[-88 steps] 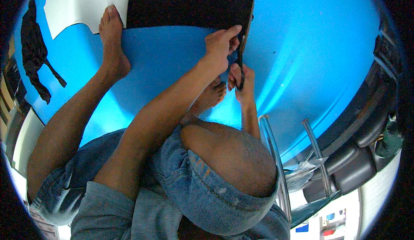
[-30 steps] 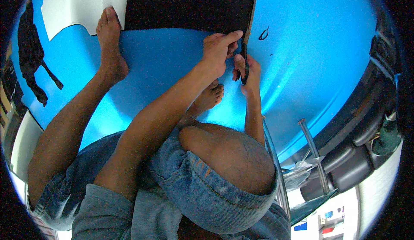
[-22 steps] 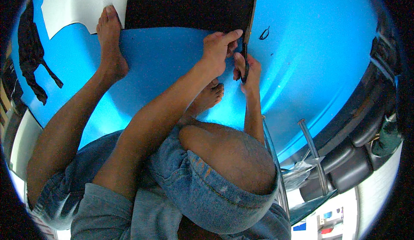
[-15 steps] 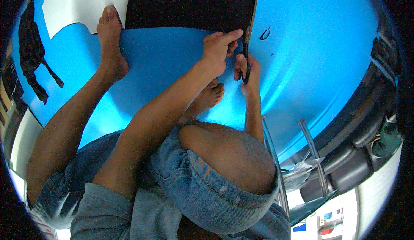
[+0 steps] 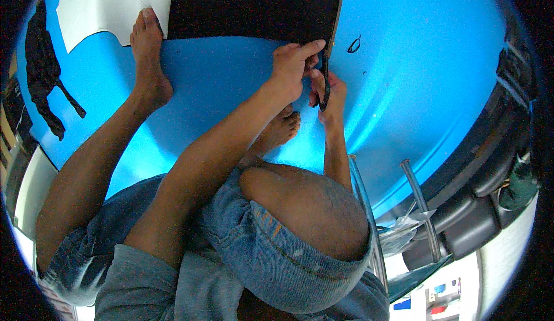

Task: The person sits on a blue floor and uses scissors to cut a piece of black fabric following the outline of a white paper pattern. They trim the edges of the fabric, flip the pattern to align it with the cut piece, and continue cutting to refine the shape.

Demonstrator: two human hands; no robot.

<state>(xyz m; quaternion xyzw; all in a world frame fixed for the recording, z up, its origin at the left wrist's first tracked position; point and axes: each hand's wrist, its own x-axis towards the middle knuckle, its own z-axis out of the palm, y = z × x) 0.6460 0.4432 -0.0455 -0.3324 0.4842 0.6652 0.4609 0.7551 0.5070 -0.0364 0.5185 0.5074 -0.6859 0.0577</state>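
A black sheet (image 5: 254, 9), perhaps fabric, lies flat at the far middle, its right edge running away from me. At its near right corner my left hand (image 5: 289, 67) is closed, thumb stretched out over the edge; the fingers under it are partly hidden. Just right of it, my right hand (image 5: 333, 96) grips black-handled scissors (image 5: 325, 87), their blades pointing away along the sheet's right edge. The handles look nearly closed, and the blade tips are hard to make out.
On the blue floor (image 5: 415, 61), a small black loop (image 5: 354, 44) lies right of the sheet. A white sheet (image 5: 115, 9) touches my left foot. Crumpled black cloth (image 5: 43, 67) lies far left. Metal legs (image 5: 418, 205) and a black padded seat (image 5: 473, 226) stand at right.
My right hand has shifted slightly left and away from me, and the scissor handles have come closer together. My left hand stays on the sheet's corner.
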